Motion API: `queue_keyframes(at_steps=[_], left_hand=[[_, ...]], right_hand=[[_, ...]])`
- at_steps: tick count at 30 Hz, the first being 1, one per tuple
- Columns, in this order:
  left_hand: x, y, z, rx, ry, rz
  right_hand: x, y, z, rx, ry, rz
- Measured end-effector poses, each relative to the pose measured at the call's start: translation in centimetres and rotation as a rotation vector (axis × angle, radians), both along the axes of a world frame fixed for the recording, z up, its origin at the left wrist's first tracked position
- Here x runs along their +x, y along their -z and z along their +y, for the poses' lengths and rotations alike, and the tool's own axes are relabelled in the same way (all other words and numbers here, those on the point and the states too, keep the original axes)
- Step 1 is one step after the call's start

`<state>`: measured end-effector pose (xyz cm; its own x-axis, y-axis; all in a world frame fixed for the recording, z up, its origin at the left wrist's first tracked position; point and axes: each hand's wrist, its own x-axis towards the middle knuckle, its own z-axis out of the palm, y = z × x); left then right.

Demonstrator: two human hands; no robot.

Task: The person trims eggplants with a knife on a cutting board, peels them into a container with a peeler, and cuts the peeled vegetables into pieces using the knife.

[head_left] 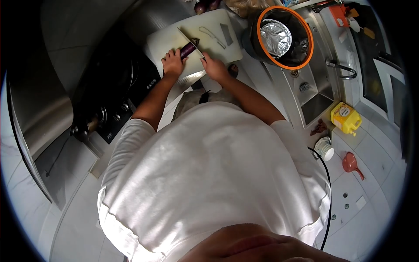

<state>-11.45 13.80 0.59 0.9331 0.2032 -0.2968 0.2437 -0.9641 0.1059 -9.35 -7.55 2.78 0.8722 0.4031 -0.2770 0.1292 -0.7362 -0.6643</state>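
Observation:
A dark purple eggplant (187, 49) lies on the white cutting board (163, 41), its stem end pointing away from me. My left hand (173, 64) is closed on the near end of the eggplant, fingers pressed onto it. In my right hand (214, 66) is a kitchen knife (189, 39), gripped by its handle, which the fingers mostly hide. The narrow blade slants across the eggplant near the stem end. Whether it has cut into the skin I cannot tell. Grey knife shapes are printed on the right half of the board.
An orange-rimmed bin (310, 47) with a foil bowl (276, 38) inside stands right of the board, beside the sink (321, 87) and faucet (341, 69). Left is a black stove (109, 87). More purple vegetables (207, 6) lie behind the board. A yellow jug (345, 118) sits far right.

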Motion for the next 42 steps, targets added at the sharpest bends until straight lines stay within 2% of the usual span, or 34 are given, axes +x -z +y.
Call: queue_keyframes(at_steps=[5, 7, 8, 10, 11, 14, 15, 16, 18, 19, 20, 21, 22, 23, 24, 27, 28, 30, 34, 36, 38, 39, 40, 41, 42], left_hand=[[0.8, -0.5, 0.0, 0.003, -0.04, 0.068], [1.2, -0.9, -0.5, -0.001, -0.128, 0.131], [1.4, -1.0, -0.9, -0.003, -0.126, 0.131], [2.6, -1.9, -2.0, -0.206, -0.136, -0.102], [3.5, -2.2, -2.6, -0.265, -0.063, -0.217], [7.0, -0.1, -3.4, -0.265, 0.079, -0.122], [7.5, 0.3, -3.8, -0.159, 0.115, -0.152], [8.1, 1.6, -3.6, -0.167, 0.121, -0.153], [9.1, 3.8, -2.9, -0.462, 0.007, -0.375], [9.2, 1.9, -3.4, -0.502, -0.034, -0.488], [9.6, 0.0, -3.8, -0.504, -0.024, -0.489], [10.1, -1.6, -4.3, -0.646, -0.178, -0.559], [10.4, -3.7, -4.7, -0.788, -0.332, -0.623], [10.4, -8.2, -6.4, -0.799, -0.307, -0.781], [10.8, -11.4, -7.9, -0.884, -0.237, -0.906], [11.7, -19.9, -13.1, -0.893, 0.189, -0.932], [12.2, -21.9, -14.7, -0.844, 0.367, -0.923], [13.3, -23.7, -18.1, -0.927, 0.483, -0.88], [15.0, -23.4, -21.7, -0.804, 0.617, -0.828], [15.4, -23.0, -22.1, -0.825, 0.418, -0.926], [17.4, -19.8, -19.3, -0.811, 0.253, -1.045], [18.5, -16.9, -17.3, -0.856, 0.073, -1.003], [20.5, -13.8, -15.7, -1.112, -0.143, -0.992], [22.4, -10.6, -13.3, -1.154, -0.234, -0.934], [23.9, -8.1, -10.9, -0.969, -0.311, -0.75]], right_hand=[[0.8, 1.1, -0.5, 0.005, 0.017, -0.02], [-0.1, 0.2, -2.0, 0.258, 0.111, -0.201], [-0.7, -0.5, -2.8, 0.255, 0.113, -0.202], [-0.8, -2.9, -4.3, 0.185, 0.213, -0.195], [-0.6, -3.4, -4.8, 0.175, 0.222, -0.193], [-0.7, -2.0, -6.9, 0.139, 0.23, -0.239], [-1.1, -1.7, -7.4, 0.13, 0.236, -0.242], [-1.4, -1.5, -8.0, 0.108, 0.235, -0.247], [-2.0, -0.6, -8.7, 0.084, 0.24, -0.255], [-2.4, -0.1, -9.0, 0.099, 0.246, -0.367], [-2.5, 0.5, -9.3, 0.114, 0.253, -0.482], [-2.6, 0.4, -9.7, 0.113, 0.265, -0.486], [-3.1, 0.0, -9.9, 0.139, 0.272, -0.366], [-3.1, -0.3, -10.0, 0.169, 0.279, -0.25], [-2.8, -1.0, -10.0, 0.173, 0.294, -0.255], [-2.7, -2.4, -9.7, 0.123, 0.23, -0.121], [-2.6, -2.3, -9.4, 0.107, 0.194, -0.136], [-1.7, -2.5, -9.0, 0.096, 0.162, -0.163], [-1.3, -2.1, -8.6, 0.136, 0.137, -0.121], [-0.8, -1.5, -8.5, 0.17, 0.133, -0.102], [-0.5, -1.3, -8.5, 0.222, 0.171, -0.134], [-0.3, -1.4, -8.6, 0.228, 0.175, -0.134], [-0.1, -1.6, -8.6, 0.248, 0.205, -0.118], [-0.2, -1.8, -8.7, 0.263, 0.24, -0.1], [-0.3, -1.9, -8.8, 0.261, 0.247, -0.1]])
